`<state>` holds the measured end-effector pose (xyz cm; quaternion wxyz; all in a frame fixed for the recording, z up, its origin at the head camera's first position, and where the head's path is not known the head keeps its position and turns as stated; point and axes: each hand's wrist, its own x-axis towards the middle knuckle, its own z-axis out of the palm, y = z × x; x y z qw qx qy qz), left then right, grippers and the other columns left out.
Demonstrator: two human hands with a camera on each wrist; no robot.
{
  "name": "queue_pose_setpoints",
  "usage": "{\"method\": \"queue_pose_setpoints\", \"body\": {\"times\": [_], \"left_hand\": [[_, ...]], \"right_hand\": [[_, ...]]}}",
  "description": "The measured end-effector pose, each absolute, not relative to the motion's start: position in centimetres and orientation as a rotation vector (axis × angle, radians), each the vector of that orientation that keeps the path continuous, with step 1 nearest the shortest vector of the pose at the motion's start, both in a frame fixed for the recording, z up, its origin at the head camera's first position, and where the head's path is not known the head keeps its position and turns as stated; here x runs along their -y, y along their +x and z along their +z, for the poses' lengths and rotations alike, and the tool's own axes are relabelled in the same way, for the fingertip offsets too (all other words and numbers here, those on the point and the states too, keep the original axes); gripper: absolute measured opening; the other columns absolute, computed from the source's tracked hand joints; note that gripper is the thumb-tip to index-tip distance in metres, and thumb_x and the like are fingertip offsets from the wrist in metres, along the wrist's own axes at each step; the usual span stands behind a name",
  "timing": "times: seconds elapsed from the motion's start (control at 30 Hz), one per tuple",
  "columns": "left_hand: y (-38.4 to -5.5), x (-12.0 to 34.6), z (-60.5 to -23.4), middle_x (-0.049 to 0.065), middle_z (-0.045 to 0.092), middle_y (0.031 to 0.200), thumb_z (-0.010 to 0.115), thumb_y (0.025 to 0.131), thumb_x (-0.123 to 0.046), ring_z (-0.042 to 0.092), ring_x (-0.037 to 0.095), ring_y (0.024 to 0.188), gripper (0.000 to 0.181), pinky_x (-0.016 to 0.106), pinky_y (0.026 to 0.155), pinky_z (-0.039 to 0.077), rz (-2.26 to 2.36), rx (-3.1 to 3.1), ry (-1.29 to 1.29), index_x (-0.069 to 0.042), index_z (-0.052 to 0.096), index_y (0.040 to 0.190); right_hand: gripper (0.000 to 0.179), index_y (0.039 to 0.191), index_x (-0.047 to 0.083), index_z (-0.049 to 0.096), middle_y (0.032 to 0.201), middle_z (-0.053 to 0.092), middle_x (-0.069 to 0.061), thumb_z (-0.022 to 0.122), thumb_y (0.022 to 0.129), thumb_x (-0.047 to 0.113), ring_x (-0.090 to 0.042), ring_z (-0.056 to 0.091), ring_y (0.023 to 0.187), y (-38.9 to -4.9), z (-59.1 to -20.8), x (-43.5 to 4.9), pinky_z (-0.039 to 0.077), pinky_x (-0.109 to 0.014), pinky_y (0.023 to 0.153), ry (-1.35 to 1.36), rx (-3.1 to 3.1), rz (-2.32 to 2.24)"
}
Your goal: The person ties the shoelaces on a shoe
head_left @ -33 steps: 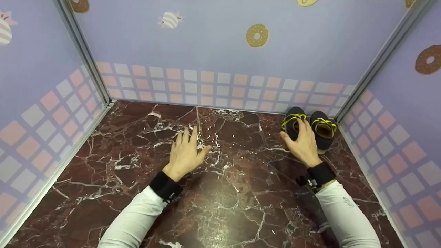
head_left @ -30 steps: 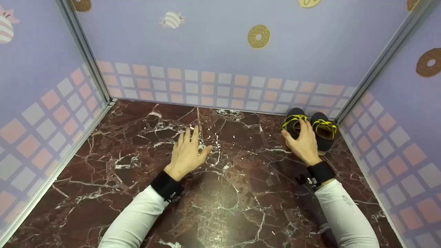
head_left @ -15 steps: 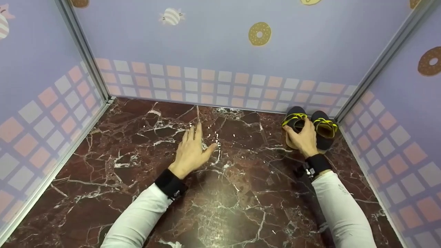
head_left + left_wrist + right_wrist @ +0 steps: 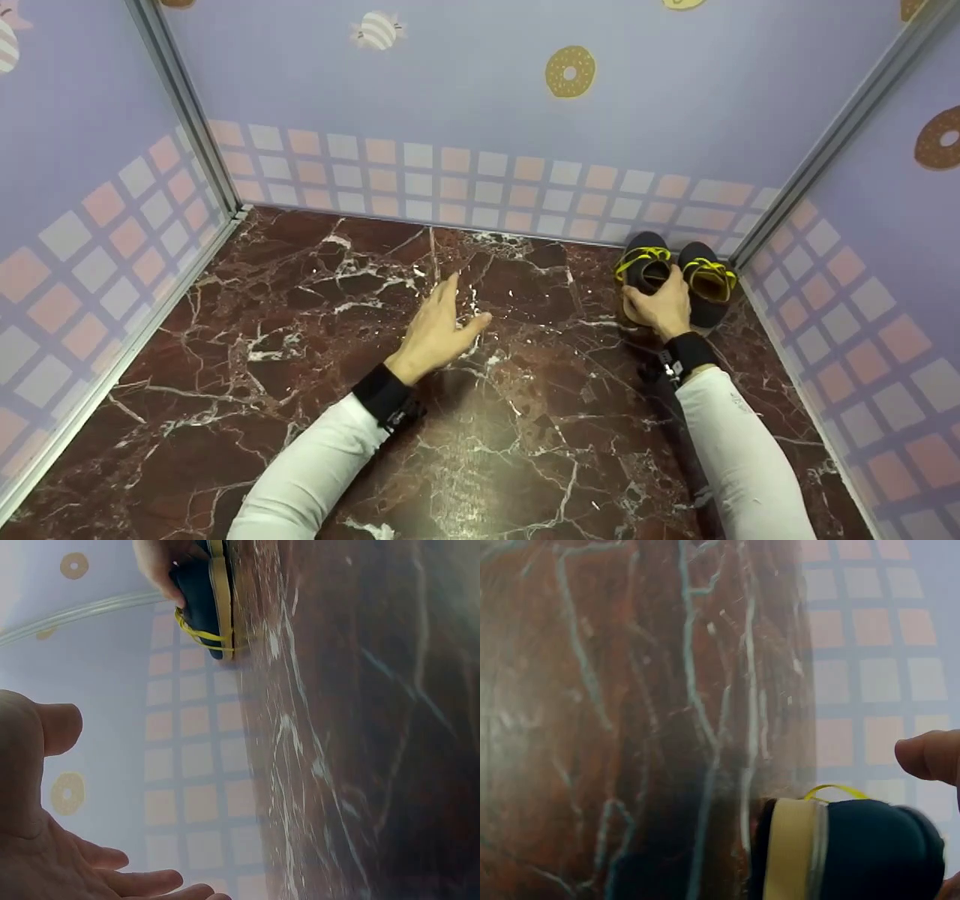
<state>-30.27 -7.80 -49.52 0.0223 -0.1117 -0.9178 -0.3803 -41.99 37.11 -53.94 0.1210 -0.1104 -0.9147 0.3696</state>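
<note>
In the head view my right hand [image 4: 662, 302] is at the heel end of a dark shoe [image 4: 643, 250] with yellow laces and a beige sole. Its fingers reach to the shoe's opening while the thumb lies toward the left side. The right wrist view has the thumb [image 4: 934, 756] stretched out beside and above the shoe [image 4: 877, 849], with a gap between. A matching shoe [image 4: 703, 264] stands just to the right, its rear partly behind my hand. My left hand [image 4: 442, 334] hovers over the marble floor, fingers extended, thumb spread, holding nothing.
Dark red marble flooring [image 4: 517, 420] with white veins and small white specks spreads around the hands. Purple panels [image 4: 465, 90] with a pink and white tile pattern enclose it at the back, left and right. The shoes stand by the back right corner post [image 4: 814, 161].
My right hand has drawn back slightly to the shoe's heel, and its fingers have bent more. The left hand has shifted right and turned somewhat sideways. The shoes stay in place.
</note>
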Motion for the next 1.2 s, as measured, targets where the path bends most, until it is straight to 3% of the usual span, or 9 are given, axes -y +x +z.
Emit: {"method": "queue_pose_setpoints", "body": {"times": [0.3, 0.53, 0.83, 1.07, 1.2], "left_hand": [[-30.5, 6.3, -49.4, 0.029, 0.036, 0.179, 0.070, 0.106, -0.052, 0.042, 0.048, 0.164, 0.093, 0.067, 0.135, 0.036, -1.191, 2.830, -0.410, -0.003, 0.031, 0.175], [-30.6, 6.0, -49.7, 0.025, 0.065, 0.151, 0.073, 0.105, -0.043, 0.066, 0.043, 0.135, 0.064, 0.063, 0.118, 0.053, -1.160, 2.788, -0.484, -0.004, 0.061, 0.153], [-30.6, 5.6, -50.2, 0.023, 0.072, 0.130, 0.083, 0.098, -0.026, 0.071, 0.037, 0.110, 0.048, 0.057, 0.101, 0.060, -1.038, 2.794, -0.506, -0.006, 0.070, 0.140], [-30.9, 5.4, -50.4, 0.023, 0.076, 0.134, 0.081, 0.099, -0.028, 0.074, 0.042, 0.121, 0.048, 0.062, 0.111, 0.057, -0.997, 2.816, -0.532, -0.006, 0.071, 0.141], [-31.2, 5.3, -50.4, 0.021, 0.076, 0.136, 0.081, 0.099, -0.029, 0.074, 0.042, 0.124, 0.049, 0.060, 0.109, 0.059, -0.921, 2.836, -0.530, -0.007, 0.070, 0.142]], "right_hand": [[0.116, 0.177, -0.003, 0.010, 0.175, 0.036, -0.039, 0.081, 0.099, 0.044, -0.058, 0.041, 0.162, -39.4, -51.3, -34.8, 0.036, -0.065, 0.135, -0.483, 2.744, 0.994], [0.112, 0.177, -0.003, 0.015, 0.173, 0.040, -0.039, 0.077, 0.098, 0.047, -0.059, 0.044, 0.159, -39.4, -51.1, -34.8, 0.039, -0.066, 0.133, -0.517, 2.750, 0.998], [0.115, 0.176, -0.004, 0.018, 0.175, 0.039, -0.038, 0.079, 0.098, 0.054, -0.058, 0.042, 0.161, -39.3, -51.0, -35.0, 0.038, -0.065, 0.134, -0.578, 2.780, 1.009], [0.111, 0.173, -0.004, 0.025, 0.171, 0.043, -0.039, 0.078, 0.095, 0.053, -0.059, 0.045, 0.159, -39.7, -51.0, -35.2, 0.040, -0.066, 0.132, -0.586, 2.780, 1.016], [0.104, 0.173, -0.003, 0.027, 0.170, 0.045, -0.038, 0.075, 0.097, 0.050, -0.058, 0.046, 0.158, -39.7, -50.9, -34.9, 0.041, -0.065, 0.132, -0.594, 2.776, 1.012]]}}
